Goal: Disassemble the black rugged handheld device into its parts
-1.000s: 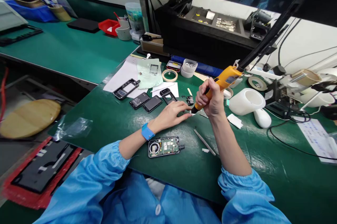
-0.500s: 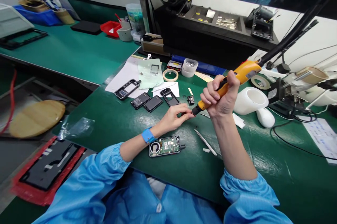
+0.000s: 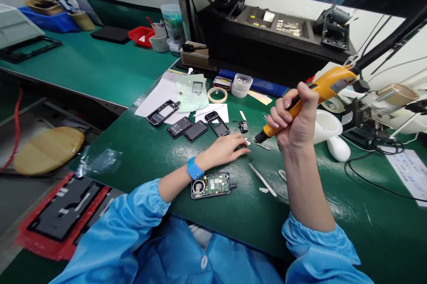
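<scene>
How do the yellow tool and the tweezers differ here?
The yellow tool is thick and bright, while the tweezers are slim and pale. The yellow tool is gripped in the right hand above the green bench top; the tweezers lie on it. A thick black cable runs from the yellow tool's upper end; the tweezers lie unattached. Both are elongated.

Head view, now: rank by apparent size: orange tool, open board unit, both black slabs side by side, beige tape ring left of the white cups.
1. Orange tool
2. Open board unit
3. Left black slab and right black slab: too alike to rank
4. Beige tape ring
</scene>
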Tool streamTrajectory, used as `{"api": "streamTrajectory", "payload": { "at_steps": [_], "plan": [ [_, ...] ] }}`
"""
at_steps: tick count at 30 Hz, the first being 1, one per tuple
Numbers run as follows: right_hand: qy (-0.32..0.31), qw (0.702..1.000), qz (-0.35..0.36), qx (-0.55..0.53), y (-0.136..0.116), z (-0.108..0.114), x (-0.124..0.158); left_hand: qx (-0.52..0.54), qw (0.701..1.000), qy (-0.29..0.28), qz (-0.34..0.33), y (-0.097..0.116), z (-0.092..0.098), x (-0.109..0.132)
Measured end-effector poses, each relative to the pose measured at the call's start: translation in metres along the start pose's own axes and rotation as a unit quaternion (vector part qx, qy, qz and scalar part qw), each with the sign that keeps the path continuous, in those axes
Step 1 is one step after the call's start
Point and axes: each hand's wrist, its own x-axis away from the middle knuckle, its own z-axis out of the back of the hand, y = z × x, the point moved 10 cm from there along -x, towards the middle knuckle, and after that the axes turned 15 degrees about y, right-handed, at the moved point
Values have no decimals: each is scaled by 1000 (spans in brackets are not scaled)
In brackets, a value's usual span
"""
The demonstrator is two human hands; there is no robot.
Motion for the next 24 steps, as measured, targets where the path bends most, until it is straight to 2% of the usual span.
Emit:
{"api": "streamTrajectory", "payload": {
  "at_steps": [3, 6, 15, 19, 24],
  "plan": [
    [7, 1000, 5, 14, 1, -1, 1, -52, 998, 18, 18, -10, 2, -5],
    [19, 999, 7, 26, 3, -5, 4, -77, 997, 7, 27, -20, -3, -9],
    [15, 999, 3, 29, 9, -10, 12, -79, 996, -25, 38, -31, -15, -5],
    [14, 1000, 5, 26, 12, -12, 14, -58, 997, -22, 42, -30, -12, -2],
    [21, 999, 11, 31, 13, -12, 16, -17, 998, 12, 56, -30, 2, -3]
  ]
}}
